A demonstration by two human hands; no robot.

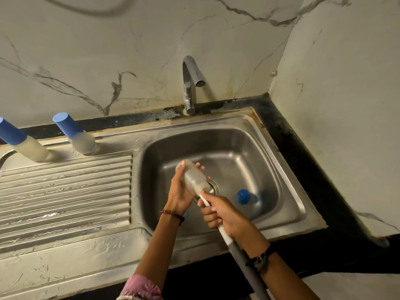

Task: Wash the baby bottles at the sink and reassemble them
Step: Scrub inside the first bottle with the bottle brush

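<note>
Three bottles [193,177], one brush [225,232]

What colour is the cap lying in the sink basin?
Blue cap; head view shows it.

The light is dim and warm, with a yellowish cast on the marble wall [108,50]. It falls from above and forward, so the faucet [190,83] shows bright glare and the wet drainboard [65,191] glints in streaks. The sink basin [249,152] is shaded along its walls. Wide-angle bending curves the edges; detail is soft and slightly smeared throughout.
</note>
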